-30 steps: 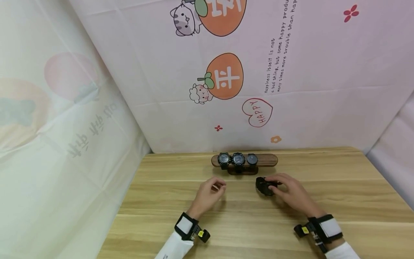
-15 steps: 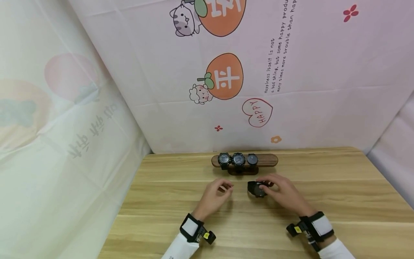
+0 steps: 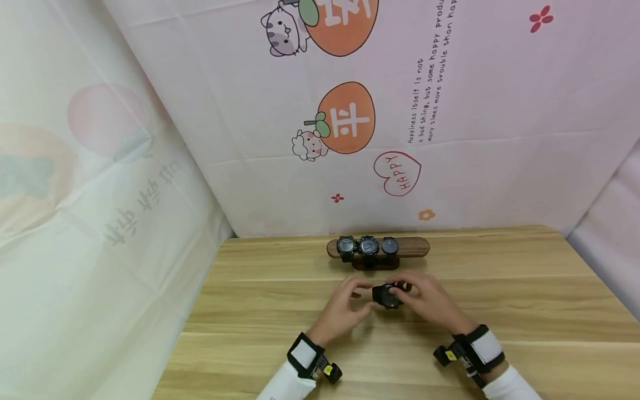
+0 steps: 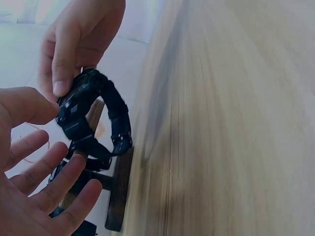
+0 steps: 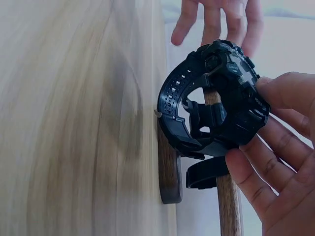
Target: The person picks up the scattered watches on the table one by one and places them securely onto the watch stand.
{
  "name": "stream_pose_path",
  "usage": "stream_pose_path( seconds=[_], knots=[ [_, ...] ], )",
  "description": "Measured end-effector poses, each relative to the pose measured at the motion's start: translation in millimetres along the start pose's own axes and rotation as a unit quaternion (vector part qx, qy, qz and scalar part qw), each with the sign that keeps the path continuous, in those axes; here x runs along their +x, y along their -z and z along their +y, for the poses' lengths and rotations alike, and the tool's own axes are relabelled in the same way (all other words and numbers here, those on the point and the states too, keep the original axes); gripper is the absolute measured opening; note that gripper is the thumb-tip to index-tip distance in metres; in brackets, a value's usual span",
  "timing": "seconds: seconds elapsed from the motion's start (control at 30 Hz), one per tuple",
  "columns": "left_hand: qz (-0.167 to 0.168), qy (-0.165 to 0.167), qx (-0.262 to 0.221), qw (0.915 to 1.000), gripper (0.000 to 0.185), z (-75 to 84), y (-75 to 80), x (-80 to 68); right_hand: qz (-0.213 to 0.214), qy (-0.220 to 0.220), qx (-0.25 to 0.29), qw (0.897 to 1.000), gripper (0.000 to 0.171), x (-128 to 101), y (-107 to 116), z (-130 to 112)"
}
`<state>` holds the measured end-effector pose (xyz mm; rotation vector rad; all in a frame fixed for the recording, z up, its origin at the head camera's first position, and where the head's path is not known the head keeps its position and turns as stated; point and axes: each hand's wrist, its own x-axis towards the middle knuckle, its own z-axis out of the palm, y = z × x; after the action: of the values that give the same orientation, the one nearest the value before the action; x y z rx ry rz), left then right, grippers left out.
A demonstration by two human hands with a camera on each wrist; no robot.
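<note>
A black wristwatch (image 3: 388,296), its strap closed into a loop, hangs above the table before the stand. My right hand (image 3: 429,303) pinches it by the case, the thumb on one side and fingers on the other in the right wrist view. On the other side my left hand (image 3: 341,312) reaches toward it, fingers spread and holding nothing. In the left wrist view its thumb (image 4: 34,105) lies at the watch's edge; whether it touches, I cannot tell. Behind both hands a wooden watch stand (image 3: 416,247) bears three dark watches (image 3: 369,245), on its left and middle.
The wood-grain table (image 3: 240,333) extends around the hands. A printed white cloth (image 3: 270,205) hangs right behind the table's back edge, and another cloth (image 3: 100,278) hangs along the left. Each wrist wears a strapped camera, such as the left wrist camera (image 3: 332,373).
The right hand has carried the watch leftward and a little nearer, turning its face into view. The left hand has moved right toward it, and its fingers have spread apart.
</note>
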<state>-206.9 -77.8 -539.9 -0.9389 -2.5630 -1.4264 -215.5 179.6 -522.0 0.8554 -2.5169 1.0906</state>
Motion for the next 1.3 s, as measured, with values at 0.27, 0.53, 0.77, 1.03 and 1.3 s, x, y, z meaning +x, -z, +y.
stream_pose_path(
  seconds=[0.27, 0.53, 0.77, 1.03, 1.3],
  knots=[
    [-0.009, -0.014, 0.004, 0.9999, 0.049, 2.7, -6.6, 3.6, -0.001, 0.009, 0.010, 1.000, 0.025, 4, -5, -6],
    [-0.005, -0.012, 0.003, 0.9999, 0.050, 4.1, -9.0, 4.0, -0.011, -0.004, 0.021, 1.000, 0.028, 3, -8, -6],
    [-0.001, -0.007, -0.008, 0.9999, 0.050, 5.5, -9.2, 3.5, -0.016, -0.011, 0.031, 0.999, 0.026, 3, -8, -8],
    [0.009, -0.001, -0.035, 0.9994, 0.054, 5.0, -8.3, 0.6, 0.001, 0.005, 0.020, 1.000, 0.025, 5, -10, -11],
    [0.049, 0.013, -0.052, 0.9974, 0.051, 4.2, -5.2, 0.2, 0.026, 0.032, 0.009, 0.999, 0.042, 2, -9, -12]
  ],
)
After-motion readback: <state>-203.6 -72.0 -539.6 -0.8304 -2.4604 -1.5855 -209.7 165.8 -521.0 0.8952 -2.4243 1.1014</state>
